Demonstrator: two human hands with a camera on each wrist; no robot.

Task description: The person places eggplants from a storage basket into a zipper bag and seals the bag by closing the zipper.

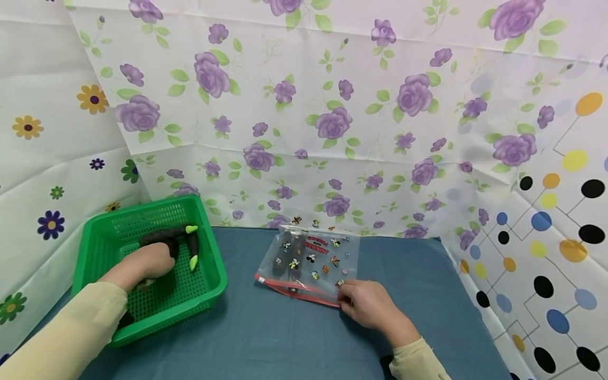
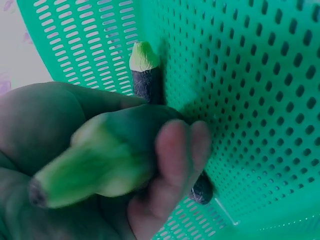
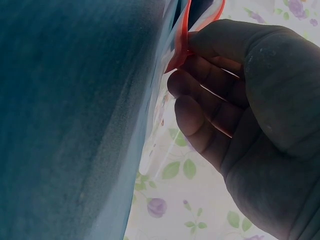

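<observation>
Inside the green basket, my left hand grips a dark eggplant; in the left wrist view its green stem points toward the camera. Two more slim dark eggplants with pale green ends lie near the basket's far right corner, one of them by the right wall. My right hand pinches the near right corner of a clear zip bag by its red zip edge. Small cartoon figures cover the bag, and a dark long shape shows through its left part. The bag's mouth, toward me, is slightly parted.
A blue cloth covers the table. Behind it hangs a white curtain with purple roses, and patterned sheets stand at both sides. The basket takes up the table's left side; a dark thing lies at its near left corner.
</observation>
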